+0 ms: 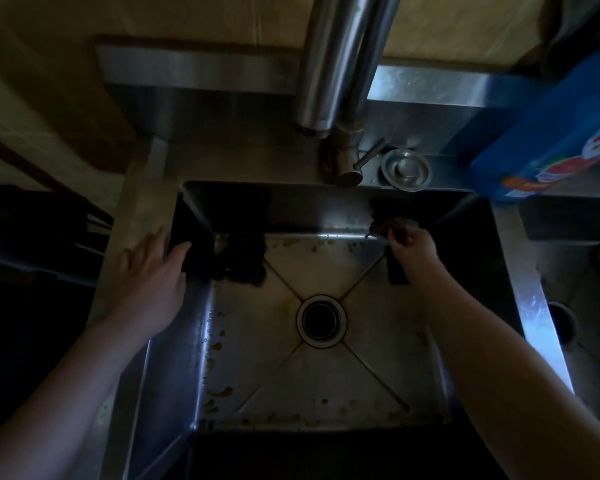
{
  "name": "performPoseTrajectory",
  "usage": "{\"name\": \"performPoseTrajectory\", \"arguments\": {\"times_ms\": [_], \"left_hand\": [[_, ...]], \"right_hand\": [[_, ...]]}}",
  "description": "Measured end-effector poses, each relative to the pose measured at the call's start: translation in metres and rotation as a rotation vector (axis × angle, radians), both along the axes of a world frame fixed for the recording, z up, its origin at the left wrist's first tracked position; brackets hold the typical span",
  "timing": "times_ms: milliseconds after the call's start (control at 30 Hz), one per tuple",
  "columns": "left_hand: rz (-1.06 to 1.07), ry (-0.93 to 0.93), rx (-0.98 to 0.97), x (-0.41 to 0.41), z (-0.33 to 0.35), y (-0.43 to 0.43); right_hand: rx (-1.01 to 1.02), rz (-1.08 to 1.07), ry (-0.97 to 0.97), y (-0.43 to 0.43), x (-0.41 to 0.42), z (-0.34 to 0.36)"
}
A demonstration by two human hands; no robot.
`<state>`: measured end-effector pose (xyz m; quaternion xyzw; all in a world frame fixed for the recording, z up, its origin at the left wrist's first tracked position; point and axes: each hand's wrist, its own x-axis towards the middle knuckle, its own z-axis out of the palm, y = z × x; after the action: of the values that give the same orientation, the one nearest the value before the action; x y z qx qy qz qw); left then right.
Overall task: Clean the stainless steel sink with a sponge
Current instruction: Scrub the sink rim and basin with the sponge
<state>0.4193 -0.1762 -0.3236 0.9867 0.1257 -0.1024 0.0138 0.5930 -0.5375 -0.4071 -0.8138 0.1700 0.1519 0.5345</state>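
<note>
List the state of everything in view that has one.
Stainless steel sink: dirty, yellowish specks on floor.
Round drain: open, unplugged.
Steel faucet: no water visible.
Dark sponge: gripped, against far wall.
Right hand: grips sponge.
Left hand: flat on left rim.
Round metal stopper: on ledge.

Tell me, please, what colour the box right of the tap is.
The box is blue with red-and-white print; head view.

One head-worn camera looks steeply down into the sink [378, 341] from close above; the faucet [333, 64] looms beyond the right grip [413, 242], at frame top.
</note>
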Motion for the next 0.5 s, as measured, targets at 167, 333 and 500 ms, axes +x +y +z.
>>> {"name": "performPoseTrajectory", "arguments": {"times_ms": [167,333,500], "left_hand": [[-0.005,-0.003,-0.017,0.001,-0.003,-0.002],[-0.033,-0.005,-0.035,0.0,-0.005,0.005],[-0.075,0.006,-0.049,0.0,-0.007,0.013]], "right_hand": [[0.014,-0.109,0.041,-0.014,0.012,-0.014],[-0.016,0.012,0.107,0.013,-0.003,-0.019],[0.162,-0.104,0.227,0.061,-0.009,-0.025]]}}
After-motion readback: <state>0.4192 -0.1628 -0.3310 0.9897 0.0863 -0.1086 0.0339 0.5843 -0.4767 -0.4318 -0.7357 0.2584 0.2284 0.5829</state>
